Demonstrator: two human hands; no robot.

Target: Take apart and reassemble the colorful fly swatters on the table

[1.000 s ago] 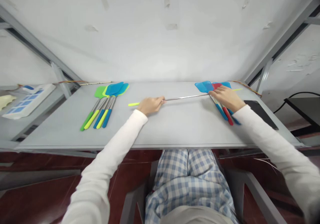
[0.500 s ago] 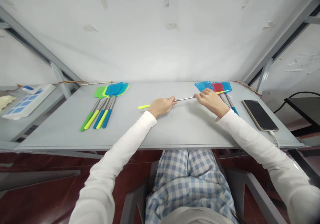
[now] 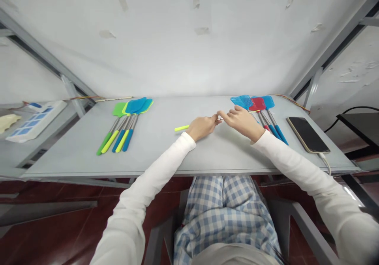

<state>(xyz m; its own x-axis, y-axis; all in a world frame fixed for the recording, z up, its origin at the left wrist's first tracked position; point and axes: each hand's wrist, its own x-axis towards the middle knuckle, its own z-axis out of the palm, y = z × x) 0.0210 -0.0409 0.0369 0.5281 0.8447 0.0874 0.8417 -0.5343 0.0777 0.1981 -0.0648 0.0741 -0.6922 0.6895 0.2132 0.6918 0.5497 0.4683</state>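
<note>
Though unclear, curled hands [image 3: 203,127] [image 3: 244,122] round swatter [image 3: 181,128]

Holds both hands close together out in front, arms slanting inward.
Stretches left arm [image 3: 142,190] up from the lower left and right arm [image 3: 299,178] in from the lower right, both white-sleeved down to the wrists. Keeps left hand [image 3: 203,127] back upward, fingers curled closed and pointing right. Bends right hand [image 3: 244,122] inward, knuckles up, fingers folded, fingertips pointing left toward the other hand. Leaves fingertips of the two hands almost meeting, with palms hidden from view.
</note>
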